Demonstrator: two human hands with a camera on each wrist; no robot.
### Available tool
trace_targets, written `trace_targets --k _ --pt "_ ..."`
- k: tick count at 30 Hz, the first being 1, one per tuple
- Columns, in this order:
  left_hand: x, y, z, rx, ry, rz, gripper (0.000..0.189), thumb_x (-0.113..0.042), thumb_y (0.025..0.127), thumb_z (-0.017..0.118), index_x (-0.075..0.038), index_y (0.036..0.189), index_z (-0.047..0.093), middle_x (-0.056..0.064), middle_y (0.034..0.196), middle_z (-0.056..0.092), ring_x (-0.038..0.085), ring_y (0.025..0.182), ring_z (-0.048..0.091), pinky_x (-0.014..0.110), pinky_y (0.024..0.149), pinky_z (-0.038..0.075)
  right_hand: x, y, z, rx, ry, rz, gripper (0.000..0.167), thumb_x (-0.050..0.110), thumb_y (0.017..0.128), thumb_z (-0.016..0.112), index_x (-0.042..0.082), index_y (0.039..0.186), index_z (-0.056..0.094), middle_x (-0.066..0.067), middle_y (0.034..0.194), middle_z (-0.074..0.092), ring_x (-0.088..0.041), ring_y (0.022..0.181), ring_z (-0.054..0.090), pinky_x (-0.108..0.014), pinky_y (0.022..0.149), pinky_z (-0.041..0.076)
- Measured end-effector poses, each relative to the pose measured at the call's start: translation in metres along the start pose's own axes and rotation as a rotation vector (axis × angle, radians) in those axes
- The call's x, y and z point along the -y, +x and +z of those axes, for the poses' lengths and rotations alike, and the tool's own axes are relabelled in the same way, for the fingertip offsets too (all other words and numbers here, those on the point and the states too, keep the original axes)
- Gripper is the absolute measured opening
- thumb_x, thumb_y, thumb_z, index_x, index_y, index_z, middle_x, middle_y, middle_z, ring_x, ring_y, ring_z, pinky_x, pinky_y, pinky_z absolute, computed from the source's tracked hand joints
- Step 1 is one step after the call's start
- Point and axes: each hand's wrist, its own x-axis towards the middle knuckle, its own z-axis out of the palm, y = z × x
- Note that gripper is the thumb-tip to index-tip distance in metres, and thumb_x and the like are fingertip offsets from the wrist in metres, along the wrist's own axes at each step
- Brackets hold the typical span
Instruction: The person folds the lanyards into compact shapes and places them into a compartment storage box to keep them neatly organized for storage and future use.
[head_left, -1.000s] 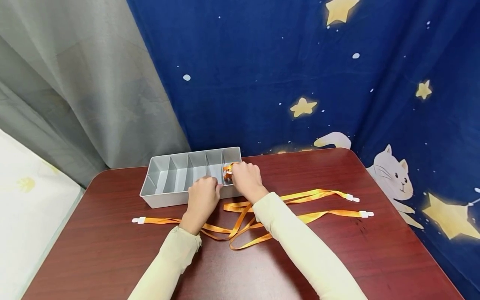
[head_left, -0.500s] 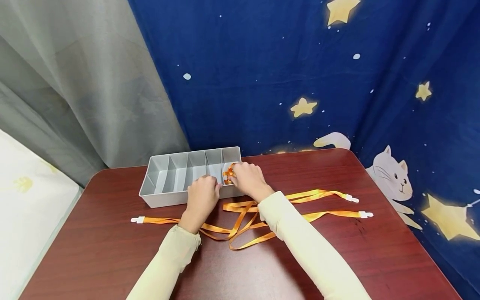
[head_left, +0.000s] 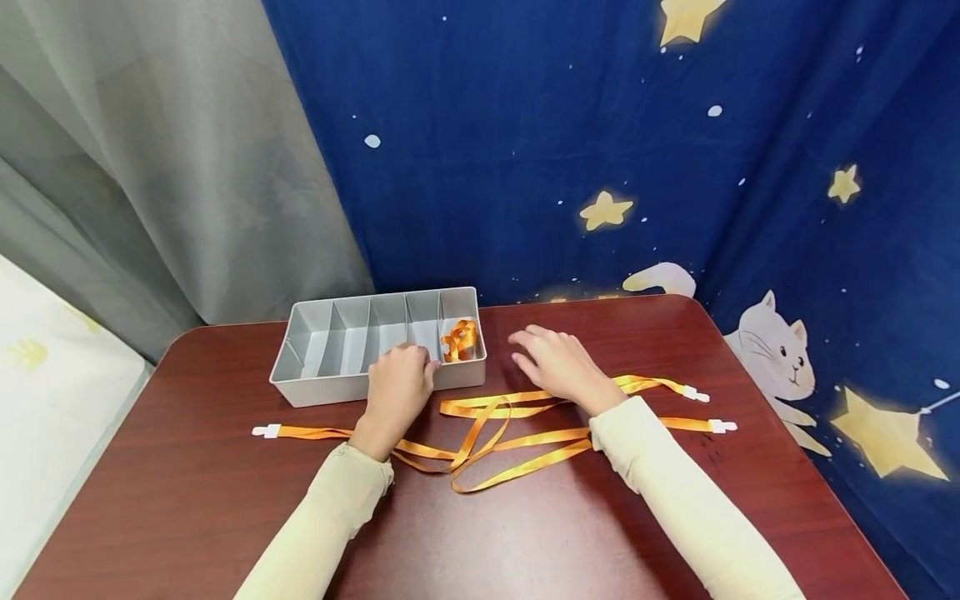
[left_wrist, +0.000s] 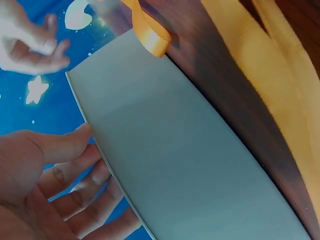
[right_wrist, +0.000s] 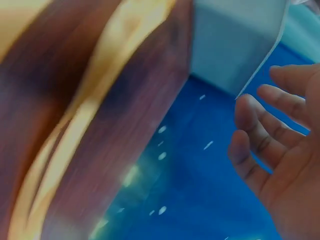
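A grey divided storage box [head_left: 315,390] stands near the table's back edge. My left hand [head_left: 397,383] grips its front rim; in the left wrist view the thumb is at the rim and the fingers [left_wrist: 90,200] lie behind it. A coiled orange lanyard [head_left: 460,340] lies in the rightmost compartment. To the right of the box is my right hand [head_left: 558,364], holding nothing, its fingers loosely bent and apart in the right wrist view. Below both hands, orange lanyards [head_left: 517,473] spread loosely over the table, overlapping one another.
White clips end the lanyards, one clip [head_left: 266,431] at the left and two at the right, including the upper clip [head_left: 696,393]. The dark red table [head_left: 480,550] runs back to a blue star-printed curtain [head_left: 510,150] and a grey curtain [head_left: 247,183].
My right hand has let go of the coiled lanyard in the rightmost compartment and moved out to the right. The left hand keeps its grip on the front rim.
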Motion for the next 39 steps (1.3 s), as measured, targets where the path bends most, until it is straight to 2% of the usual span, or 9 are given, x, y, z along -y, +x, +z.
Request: trace_targets --k 9,16,19,22,24,28,31,35,39 --pt "0.0 0.005 0.0 0.033 0.012 0.011 0.021 -0.019 0.086 0.077 -0.011 0.071 0.064 0.006 0.068 0.061 0.032 0.066 0.063 0.05 0.055 0.051 -0.03 -0.034 0.004 0.093 0.002 0.079 0.03 0.02 0.094 0.069 0.008 0.121 0.069 -0.008 0.109 0.068 -0.026 0.088 0.069 -0.045 0.077 0.056" --pt "-0.028 0.004 0.016 -0.177 -0.003 0.224 0.012 -0.013 0.081 0.075 -0.005 0.089 0.072 0.012 0.089 0.067 0.032 0.079 0.063 0.047 0.064 0.05 -0.043 -0.051 0.005 0.141 0.018 0.116 0.031 0.021 0.095 0.067 0.006 0.123 0.068 -0.009 0.111 0.068 -0.028 0.098 0.068 -0.047 0.084 0.055" --pt "-0.047 0.001 0.025 -0.212 -0.043 0.327 0.008 -0.015 0.084 0.073 -0.007 0.088 0.071 0.01 0.091 0.064 0.03 0.086 0.06 0.046 0.069 0.047 -0.048 -0.056 0.001 0.138 0.023 0.13 0.031 0.02 0.096 0.066 0.005 0.123 0.068 -0.01 0.112 0.068 -0.029 0.098 0.068 -0.048 0.085 0.055" --pt "-0.066 0.0 0.031 -0.134 -0.081 0.41 0.009 -0.019 0.088 0.07 -0.01 0.089 0.073 0.005 0.089 0.064 0.025 0.084 0.061 0.043 0.072 0.05 -0.053 -0.062 -0.003 0.149 0.035 0.133 0.03 0.016 0.095 0.065 0.004 0.122 0.068 -0.011 0.112 0.068 -0.029 0.097 0.067 -0.048 0.085 0.055" --pt "-0.077 0.001 0.036 -0.013 -0.095 0.43 0.013 -0.023 0.09 0.069 -0.012 0.092 0.074 0.003 0.089 0.065 0.021 0.081 0.063 0.04 0.072 0.053 -0.054 -0.064 -0.005 0.177 0.053 0.138 0.031 0.015 0.094 0.065 0.004 0.123 0.068 -0.011 0.114 0.067 -0.029 0.098 0.067 -0.049 0.086 0.054" --pt "-0.09 0.005 0.046 0.26 -0.079 0.403 0.021 -0.03 0.092 0.068 -0.012 0.1 0.076 0.001 0.093 0.068 0.018 0.081 0.067 0.038 0.071 0.056 -0.055 -0.067 -0.008 0.274 0.087 0.15 0.041 0.017 0.089 0.067 0.005 0.128 0.065 -0.01 0.12 0.064 -0.027 0.101 0.065 -0.051 0.09 0.052" --pt "-0.096 0.008 0.055 0.402 -0.05 0.392 0.021 -0.032 0.093 0.067 -0.013 0.094 0.076 0.0 0.089 0.067 0.018 0.081 0.066 0.038 0.071 0.055 -0.054 -0.068 -0.007 0.333 0.079 0.16 0.05 0.022 0.085 0.071 0.006 0.131 0.063 -0.01 0.122 0.061 -0.026 0.099 0.063 -0.052 0.09 0.051" --pt "-0.104 0.01 0.065 0.501 -0.02 0.387 0.022 -0.034 0.093 0.066 -0.016 0.082 0.07 -0.003 0.077 0.06 0.016 0.074 0.062 0.037 0.068 0.053 -0.055 -0.07 -0.002 0.345 0.041 0.163 0.052 0.023 0.083 0.075 0.006 0.131 0.063 -0.011 0.121 0.06 -0.028 0.095 0.064 -0.054 0.087 0.051" --pt "-0.109 0.01 0.072 0.526 0.03 0.358 0.021 -0.034 0.091 0.069 -0.016 0.079 0.067 -0.002 0.078 0.06 0.019 0.077 0.063 0.04 0.072 0.052 -0.056 -0.072 0.002 0.319 0.01 0.153 0.047 0.02 0.084 0.076 0.004 0.127 0.065 -0.013 0.119 0.061 -0.031 0.094 0.066 -0.055 0.085 0.053"
